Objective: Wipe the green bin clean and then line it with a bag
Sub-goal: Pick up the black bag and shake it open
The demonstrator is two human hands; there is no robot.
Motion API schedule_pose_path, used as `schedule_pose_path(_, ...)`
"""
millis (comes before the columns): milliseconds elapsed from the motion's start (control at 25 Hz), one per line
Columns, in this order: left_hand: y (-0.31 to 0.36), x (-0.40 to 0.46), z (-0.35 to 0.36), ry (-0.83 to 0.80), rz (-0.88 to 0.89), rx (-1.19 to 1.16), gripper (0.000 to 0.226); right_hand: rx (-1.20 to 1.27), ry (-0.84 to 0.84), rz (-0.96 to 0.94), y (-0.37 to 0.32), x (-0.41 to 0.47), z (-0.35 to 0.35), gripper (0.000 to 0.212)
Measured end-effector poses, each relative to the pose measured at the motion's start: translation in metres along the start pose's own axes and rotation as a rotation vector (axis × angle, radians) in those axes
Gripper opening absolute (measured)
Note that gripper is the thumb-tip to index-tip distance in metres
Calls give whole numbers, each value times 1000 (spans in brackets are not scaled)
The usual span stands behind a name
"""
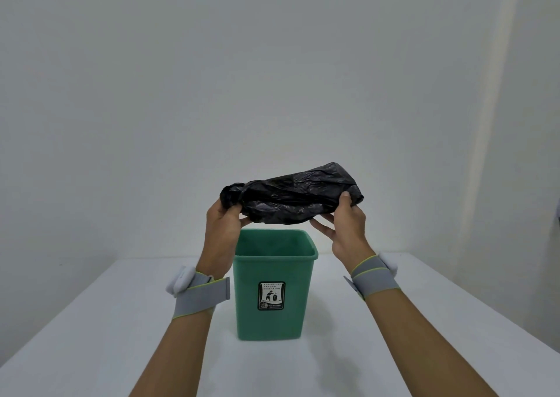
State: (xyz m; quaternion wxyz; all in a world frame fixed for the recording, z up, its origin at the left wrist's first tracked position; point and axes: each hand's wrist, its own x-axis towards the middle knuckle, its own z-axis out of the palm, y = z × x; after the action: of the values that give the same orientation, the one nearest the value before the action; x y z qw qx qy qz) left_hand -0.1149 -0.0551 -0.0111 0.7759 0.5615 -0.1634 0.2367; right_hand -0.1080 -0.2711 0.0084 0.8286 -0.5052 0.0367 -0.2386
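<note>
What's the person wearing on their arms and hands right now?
Both forearms are bare, with no sleeves or gloves. Each wrist carries a grey elastic band edged in yellow-green, with a small white rounded device strapped to its outer side; the right wrist's band matches it.

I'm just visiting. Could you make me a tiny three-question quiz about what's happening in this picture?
1. True or false: the black bag already lines the green bin.
2. Which hand grips the bag's bunched end: A) left hand B) right hand?
3. What does the bin stand on?

Key: 1 false, it is held above the bin. 2 A. 3 The white table.
</note>
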Motion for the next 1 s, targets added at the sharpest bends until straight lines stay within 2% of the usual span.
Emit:
schedule_pose_path(200, 4, 4, -2, 98, -47, -69, 25, -259, -45, 40, -1, 6, -5, 32)
schedule_pose_path(240, 5, 7, -3, 121, -50, -74, 24, -300, -56, 37, -3, 7, -6, 39)
schedule_pose_path(320, 5, 10, -6, 156, -39, -60, 24, -461, -31, -22, -6, 8, -7, 78)
schedule_pose_path(360, 5, 11, -7, 163, -27, -38, 24, -607, -1, -115, -7, 8, -7, 94)
schedule_pose_path(440, 6, 11, -7, 145, 3, 11, 26, -856, 37, -409, -12, 3, -2, 103)
schedule_pose_path(480, 7, 9, -6, 120, 25, 36, 28, -912, 13, -575, -16, -2, 2, 99)
schedule_pose_path(560, 11, 6, 0, 43, 78, 88, 31, -1002, -160, -798, -27, -10, 13, 81)
schedule_pose_path(640, 16, 4, 7, -37, 132, 125, 36, -1088, -402, -826, -36, -16, 25, 64)
schedule_pose_path(720, 19, 4, 14, -79, 164, 136, 37, -1127, -563, -788, -40, -21, 36, 47)
schedule_pose_path(800, 20, 5, 17, -65, 148, 158, 28, -1071, -601, -775, -38, -22, 43, 30)
schedule_pose_path(880, 20, 4, 19, -39, 69, 105, 24, -988, -559, -779, -34, -21, 45, 19)
schedule_pose_path(1000, 20, 2, 18, -93, 1, 6, 50, -883, -484, -748, -31, -18, 45, 11)
